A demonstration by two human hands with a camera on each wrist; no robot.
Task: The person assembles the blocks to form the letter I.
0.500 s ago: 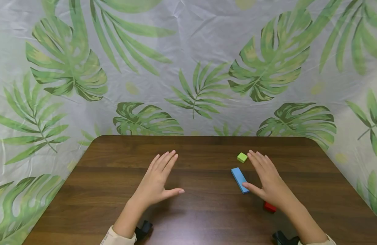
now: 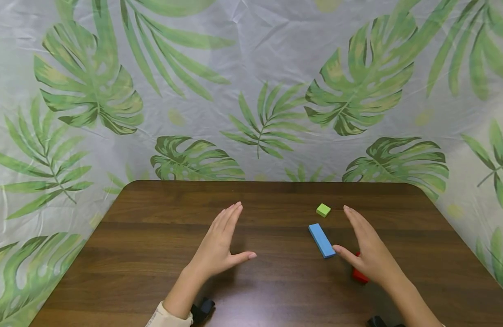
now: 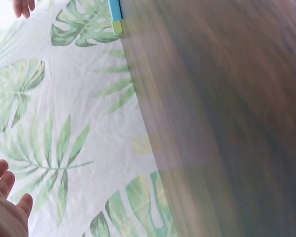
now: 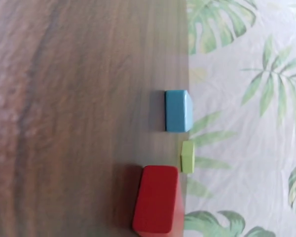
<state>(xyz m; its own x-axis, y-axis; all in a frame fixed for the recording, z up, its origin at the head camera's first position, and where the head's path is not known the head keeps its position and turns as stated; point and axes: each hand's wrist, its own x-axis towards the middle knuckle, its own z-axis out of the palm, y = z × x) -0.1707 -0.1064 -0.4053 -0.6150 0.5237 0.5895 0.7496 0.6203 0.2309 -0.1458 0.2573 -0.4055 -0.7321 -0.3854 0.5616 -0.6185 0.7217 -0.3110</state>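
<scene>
My left hand (image 2: 216, 250) hovers over the left middle of the table with fingers straight and thumb spread, holding nothing. Its fingers show at the lower left of the left wrist view. My right hand (image 2: 372, 252) is held up on the right, likewise open and with nothing in it. In the head view its thumb tip comes right at the near end of a long blue block (image 2: 322, 240). Beyond that lies a small light green block (image 2: 323, 210). A red block (image 2: 359, 274) is partly hidden behind the right hand, while the right wrist view shows its end face (image 4: 157, 200) large and near.
The dark brown wooden table (image 2: 153, 236) has rounded far corners. Behind it hangs a pale cloth (image 2: 268, 59) printed with green leaves. A black strap (image 2: 203, 311) sits at the left wrist, and another (image 2: 376, 321) at the right.
Both hands have shifted to the right. The right hand has uncovered the end of the blue block and moved away from the green block. The blocks lie where they were.
</scene>
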